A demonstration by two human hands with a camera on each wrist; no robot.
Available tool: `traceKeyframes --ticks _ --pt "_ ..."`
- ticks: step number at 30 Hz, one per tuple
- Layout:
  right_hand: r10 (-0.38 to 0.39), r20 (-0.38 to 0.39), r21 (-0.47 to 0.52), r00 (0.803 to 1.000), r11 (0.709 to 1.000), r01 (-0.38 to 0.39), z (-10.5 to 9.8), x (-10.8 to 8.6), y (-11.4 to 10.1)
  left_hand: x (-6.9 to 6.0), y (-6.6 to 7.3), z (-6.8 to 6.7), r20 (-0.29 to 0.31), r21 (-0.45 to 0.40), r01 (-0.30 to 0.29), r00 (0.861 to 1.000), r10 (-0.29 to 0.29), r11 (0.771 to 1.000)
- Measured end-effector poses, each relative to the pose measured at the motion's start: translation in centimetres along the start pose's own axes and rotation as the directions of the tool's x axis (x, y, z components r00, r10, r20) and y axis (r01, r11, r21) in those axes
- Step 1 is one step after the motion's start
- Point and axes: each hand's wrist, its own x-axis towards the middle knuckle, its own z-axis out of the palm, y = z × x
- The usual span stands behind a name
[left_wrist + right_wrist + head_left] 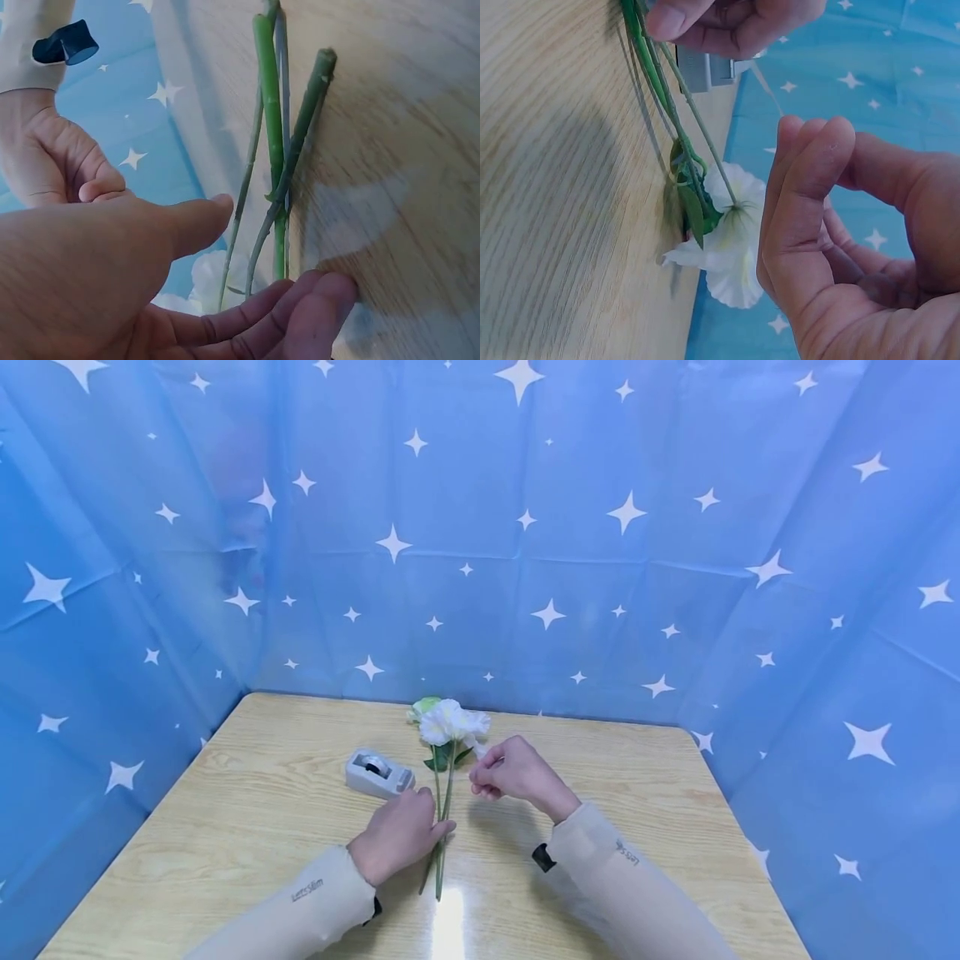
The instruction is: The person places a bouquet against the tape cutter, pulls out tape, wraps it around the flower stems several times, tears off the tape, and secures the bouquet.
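Artificial white flowers (453,723) with green leaves lie on the table, their long green stems (277,157) pointing toward me. My left hand (399,832) holds the stems loosely; they run between the thumb and the curled fingers. Just beyond that hand is a light grey tape dispenser (365,782). To the right of the stems, my right hand (517,777) is raised off the table with thumb and fingertips pinched together. A thin clear strip of tape (767,88) runs from the dispenser toward those fingertips in the right wrist view.
The wooden table (285,743) reaches back to a blue curtain (480,485) with white stars, which also covers both sides. Light glares off the tabletop near the front. Each sleeve has a dark strap (543,857) at the wrist.
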Motion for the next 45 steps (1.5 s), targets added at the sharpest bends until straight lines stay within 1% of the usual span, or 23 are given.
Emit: traceKeyframes --ticks 2,5,9,12,16,18,20,23,24,26,27,28,29,31,32,33,34,36,38,41,42,43,45 --pt "0.0 -0.007 -0.001 1.0 1.0 0.0 0.0 0.0 0.1 0.4 0.2 0.2 0.014 -0.002 0.007 1.0 -0.007 1.0" --pt "-0.001 -0.011 0.0 1.0 1.0 0.001 -0.1 0.0 0.2 1.3 0.0 1.0 0.025 0.011 -0.008 1.0 0.008 1.0" --pt "-0.003 -0.013 0.017 1.0 1.0 0.004 0.0 0.0 0.2 3.2 -1.9 4.0 0.016 0.06 -0.056 0.998 0.055 0.997" --pt "-0.005 -0.015 0.025 1.0 1.0 0.005 0.1 0.0 0.1 4.3 -2.9 5.8 0.009 0.09 -0.072 0.997 0.071 0.993" --pt "-0.005 -0.015 0.03 1.0 1.0 0.006 0.2 0.0 0.2 4.4 -2.3 5.8 0.041 0.058 -0.024 0.999 0.021 0.998" --pt "-0.008 -0.013 0.031 1.0 1.0 0.008 0.2 -0.1 0.3 3.8 -1.2 4.7 0.069 0.009 0.035 0.997 -0.035 0.999" --pt "-0.015 -0.008 0.032 1.0 0.999 0.015 0.3 0.0 0.5 3.1 -0.2 3.6 0.097 -0.024 0.094 0.991 -0.092 0.995" --pt "-0.029 -0.006 0.029 1.0 0.999 0.029 0.3 0.0 0.6 2.0 1.3 1.6 0.129 -0.059 0.179 0.977 -0.171 0.982" --pt "-0.032 -0.007 0.03 0.999 0.999 0.032 0.3 0.0 0.7 1.9 1.4 1.4 0.141 -0.062 0.198 0.972 -0.188 0.978" --pt "-0.039 -0.011 0.033 0.999 0.999 0.04 0.3 0.1 0.7 1.8 1.3 1.2 0.158 -0.065 0.207 0.968 -0.195 0.976" --pt "-0.041 -0.014 0.031 0.999 0.999 0.041 0.3 0.1 0.7 1.9 0.9 1.6 0.159 -0.074 0.193 0.971 -0.179 0.978" --pt "-0.043 -0.016 0.034 0.999 0.998 0.043 0.3 0.1 0.7 2.1 0.3 2.1 0.151 -0.081 0.164 0.977 -0.15 0.983" --pt "-0.041 -0.018 0.039 0.999 0.998 0.041 0.3 0.1 0.7 2.2 -0.2 2.5 0.147 -0.107 0.14 0.981 -0.123 0.984" --pt "-0.038 -0.018 0.045 0.999 0.998 0.039 0.2 0.1 0.6 2.0 -0.7 2.8 0.128 -0.188 0.088 0.99 -0.064 0.978" --pt "-0.035 -0.018 0.044 0.999 0.998 0.036 0.2 0.1 0.6 2.0 -0.9 2.8 0.123 -0.255 0.06 0.992 -0.029 0.965" --pt "-0.032 -0.017 0.045 0.999 0.998 0.033 0.2 0.1 0.6 1.8 -1.1 2.9 0.122 -0.319 0.039 0.993 0.0 0.947" --pt "-0.029 -0.016 0.049 0.999 0.998 0.03 0.1 0.1 0.6 1.5 -0.9 2.7 0.127 -0.388 0.033 0.992 0.018 0.921" --pt "-0.02 -0.016 0.048 1.0 0.999 0.021 0.1 0.1 0.6 1.0 -0.4 1.9 0.152 -0.524 0.049 0.988 0.036 0.851" --pt "-0.011 -0.017 0.048 1.0 0.999 0.012 0.1 0.2 0.6 0.8 -0.4 1.8 0.185 -0.627 0.079 0.982 0.049 0.775" --pt "-0.002 -0.018 0.043 1.0 0.999 0.003 0.2 0.3 0.6 0.6 -0.2 1.7 0.206 -0.71 0.118 0.978 0.044 0.694" --pt "-0.002 -0.02 0.042 1.0 0.999 0.003 0.2 0.3 0.6 0.6 -0.2 1.7 0.207 -0.73 0.124 0.977 0.044 0.672" --pt "-0.003 -0.021 0.042 1.0 0.999 0.004 0.2 0.3 0.6 0.6 -0.1 1.7 0.204 -0.746 0.127 0.978 0.044 0.653" --pt "-0.008 -0.024 0.039 1.0 0.999 0.009 0.2 0.3 0.7 0.7 -0.1 1.7 0.195 -0.766 0.125 0.98 0.043 0.63"
